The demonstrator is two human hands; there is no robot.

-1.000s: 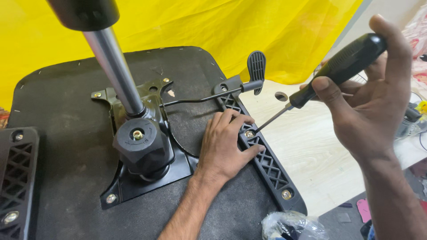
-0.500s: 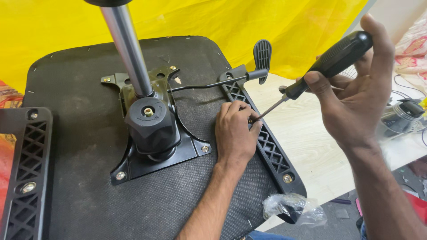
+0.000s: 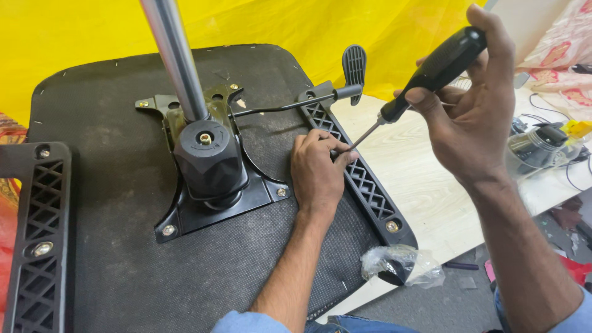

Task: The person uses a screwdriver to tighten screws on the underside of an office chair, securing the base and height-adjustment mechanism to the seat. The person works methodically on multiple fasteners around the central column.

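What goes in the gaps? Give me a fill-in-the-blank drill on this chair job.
1. The right hand grips a ____ by its black handle.
2. The left hand rests on the upturned chair seat, its fingers at the tool's ____.
3. The cloth behind the seat is ____.

Missing words: screwdriver; tip; yellow

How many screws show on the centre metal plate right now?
5: front left corner, front right corner, back left, back right, and one bolt atop the black hub. Others may hide behind the chrome column.
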